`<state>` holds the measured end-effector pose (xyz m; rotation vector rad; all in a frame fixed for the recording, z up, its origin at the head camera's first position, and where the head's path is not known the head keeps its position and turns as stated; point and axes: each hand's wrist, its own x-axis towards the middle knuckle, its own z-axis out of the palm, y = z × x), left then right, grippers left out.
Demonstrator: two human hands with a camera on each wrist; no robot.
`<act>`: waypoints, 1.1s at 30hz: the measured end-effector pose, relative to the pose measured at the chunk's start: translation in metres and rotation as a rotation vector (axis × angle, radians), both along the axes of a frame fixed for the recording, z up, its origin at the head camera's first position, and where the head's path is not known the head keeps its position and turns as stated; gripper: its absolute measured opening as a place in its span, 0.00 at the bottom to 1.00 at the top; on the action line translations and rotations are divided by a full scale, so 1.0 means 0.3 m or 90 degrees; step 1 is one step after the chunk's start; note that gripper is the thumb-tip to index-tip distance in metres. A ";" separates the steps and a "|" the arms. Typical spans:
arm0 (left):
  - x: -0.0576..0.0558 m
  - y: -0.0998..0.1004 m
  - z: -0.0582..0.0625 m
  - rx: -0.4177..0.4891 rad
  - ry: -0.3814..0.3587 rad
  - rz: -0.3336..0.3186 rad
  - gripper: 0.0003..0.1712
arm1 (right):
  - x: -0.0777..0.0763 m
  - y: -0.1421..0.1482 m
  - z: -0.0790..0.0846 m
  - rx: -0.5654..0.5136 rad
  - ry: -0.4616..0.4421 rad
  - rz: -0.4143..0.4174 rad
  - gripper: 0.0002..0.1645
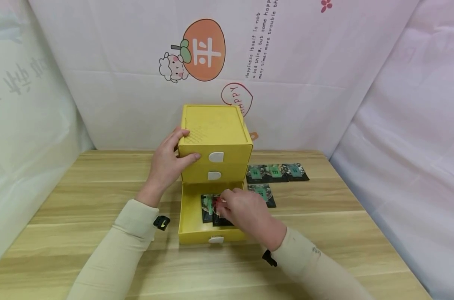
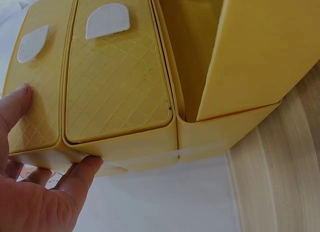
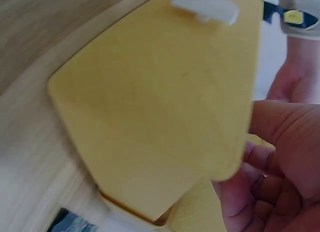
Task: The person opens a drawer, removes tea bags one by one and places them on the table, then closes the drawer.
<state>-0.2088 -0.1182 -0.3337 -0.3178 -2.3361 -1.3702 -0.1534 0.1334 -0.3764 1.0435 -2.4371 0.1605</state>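
A yellow drawer cabinet with white tabs stands on the table, its bottom drawer pulled out. My left hand grips the cabinet's upper left corner. Its thumb lies on the top drawer's front, while the other fingers lie along the side. Inside the bottom drawer are a green-labelled dark packet and, overlapping it, a red-labelled dark packet. My right hand pinches the red-labelled packet with curled fingers. In the right wrist view the drawer front hides most of what those fingers touch.
Several dark packets with green labels lie in a row right of the cabinet, and another packet lies nearer. A white printed cloth hangs behind the wood-grain table. More cloth hangs at both sides.
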 end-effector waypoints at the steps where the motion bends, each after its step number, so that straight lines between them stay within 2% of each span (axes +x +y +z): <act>1: 0.000 0.001 0.001 -0.001 0.001 0.000 0.38 | -0.009 0.003 -0.004 0.004 -0.010 -0.005 0.13; 7: -0.002 0.004 0.006 -0.002 0.002 -0.004 0.37 | -0.051 0.011 -0.020 0.040 -0.067 -0.040 0.24; 13: -0.002 0.004 0.005 -0.005 0.001 -0.005 0.38 | -0.079 0.002 -0.037 0.121 -0.133 -0.076 0.29; 16: 0.001 0.006 0.004 -0.001 -0.001 -0.005 0.38 | -0.088 -0.005 -0.049 0.164 -0.147 -0.083 0.32; 20: 0.005 0.005 0.001 0.001 -0.005 -0.002 0.38 | -0.098 -0.010 -0.070 0.209 -0.144 -0.088 0.36; 25: 0.004 0.004 -0.003 0.003 -0.002 -0.003 0.38 | -0.104 -0.016 -0.082 0.261 -0.107 -0.089 0.39; 29: 0.007 0.004 -0.002 0.005 -0.003 -0.001 0.38 | -0.104 -0.019 -0.082 0.282 -0.085 -0.094 0.38; 33: 0.008 0.003 0.000 0.004 -0.004 0.001 0.38 | -0.104 -0.023 -0.074 0.288 -0.092 -0.105 0.38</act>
